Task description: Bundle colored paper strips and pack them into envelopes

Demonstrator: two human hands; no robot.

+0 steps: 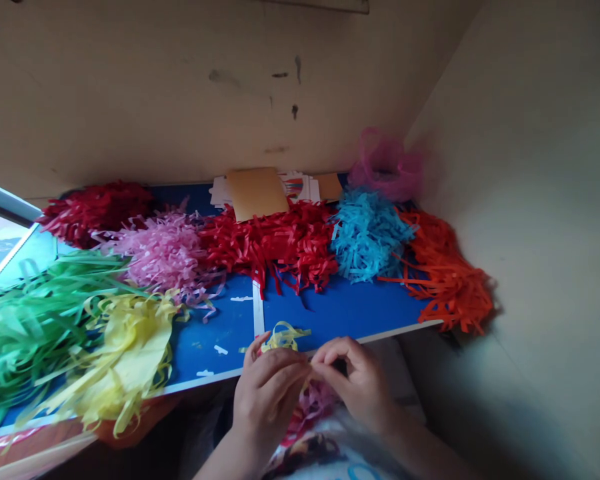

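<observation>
My left hand is closed at the table's front edge, with a small bunch of yellow paper fringe curling out beyond its fingers. Close beside it, my right hand pinches with thumb and fingers at the same yellow paper. The fingertips of both hands almost meet, and the part between them is mostly hidden. Below the hands, pink and red fringe shows against the lap. To the left, a pile of yellow fringed paper lies on the blue table, overlapping green fringe.
Pink, red, dark red, blue and orange fringe bundles spread across the table. Brown card and white printed cards lie behind. A pink bag sits in the wall corner.
</observation>
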